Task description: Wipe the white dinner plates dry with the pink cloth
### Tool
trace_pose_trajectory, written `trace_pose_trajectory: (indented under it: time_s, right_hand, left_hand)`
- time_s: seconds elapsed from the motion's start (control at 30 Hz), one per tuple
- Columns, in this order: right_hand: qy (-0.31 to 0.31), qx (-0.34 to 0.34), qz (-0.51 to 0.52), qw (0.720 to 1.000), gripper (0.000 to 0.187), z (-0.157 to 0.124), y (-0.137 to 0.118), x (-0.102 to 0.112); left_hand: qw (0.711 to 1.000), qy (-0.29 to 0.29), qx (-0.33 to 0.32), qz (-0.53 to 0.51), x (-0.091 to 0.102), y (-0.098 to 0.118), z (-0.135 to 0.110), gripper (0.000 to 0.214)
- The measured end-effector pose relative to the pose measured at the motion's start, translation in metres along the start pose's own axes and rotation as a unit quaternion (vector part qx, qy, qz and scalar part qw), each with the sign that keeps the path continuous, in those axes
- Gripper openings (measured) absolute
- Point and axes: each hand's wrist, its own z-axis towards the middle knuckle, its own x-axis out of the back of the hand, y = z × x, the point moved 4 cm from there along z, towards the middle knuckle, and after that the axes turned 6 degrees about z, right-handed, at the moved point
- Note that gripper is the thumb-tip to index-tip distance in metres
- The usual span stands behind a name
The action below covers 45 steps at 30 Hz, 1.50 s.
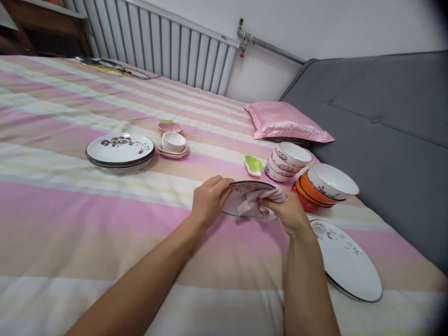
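Note:
My left hand (209,199) grips the left rim of a white plate with a dark edge (249,187), held tilted just above the striped bedspread. My right hand (289,211) is closed on a pale pink cloth (252,204) pressed against the plate's underside. Both hands meet at the middle of the view.
A stack of floral plates (120,151) lies at the left, with small white saucers on pink dishes (173,143) beside it. A green leaf dish (253,165), stacked bowls (289,161), orange and white bowls (327,185), an oval platter (346,260) and a pink pillow (285,122) are at the right, by a grey headboard (388,121).

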Motion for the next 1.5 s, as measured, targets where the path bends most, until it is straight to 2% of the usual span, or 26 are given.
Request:
trace_pose_trajectory:
  time_s: [0.27, 0.5, 0.6, 0.73, 0.9, 1.1, 1.33, 1.5]
  right_hand:
    - [-0.065, 0.004, -0.010, 0.998, 0.026, -0.006, -0.009, 0.003]
    - [-0.096, 0.034, -0.082, 0.991, 0.032, -0.014, -0.031, -0.010]
    - [-0.077, 0.084, -0.190, 0.975, 0.032, -0.020, -0.045, -0.019]
    - [-0.050, 0.163, -0.308, 0.936, 0.037, -0.027, -0.059, -0.030]
    - [-0.058, 0.160, -0.347, 0.922, 0.036, -0.026, -0.059, -0.032]
    - [-0.068, 0.140, -0.286, 0.946, 0.032, -0.022, -0.050, -0.021]
    - [-0.066, 0.073, -0.104, 0.990, 0.029, -0.008, -0.024, -0.008]
    - [-0.047, 0.007, 0.014, 0.999, 0.031, 0.000, -0.002, -0.005]
  left_hand:
    - [0.996, -0.065, -0.025, 0.051, -0.004, 0.011, 0.001, 0.016]
    - [0.980, -0.142, -0.065, 0.121, -0.007, 0.031, -0.002, 0.015]
    - [0.976, -0.139, -0.097, 0.136, -0.009, 0.038, -0.004, 0.013]
    - [0.976, -0.127, -0.115, 0.136, -0.011, 0.040, -0.005, 0.010]
    - [0.977, -0.139, -0.104, 0.122, -0.014, 0.038, -0.006, 0.009]
    - [0.988, -0.146, -0.050, 0.032, -0.014, 0.032, -0.005, 0.013]
    - [0.989, -0.141, 0.035, -0.041, -0.014, 0.018, -0.004, 0.018]
    - [0.989, -0.117, 0.073, -0.061, -0.013, 0.008, -0.001, 0.019]
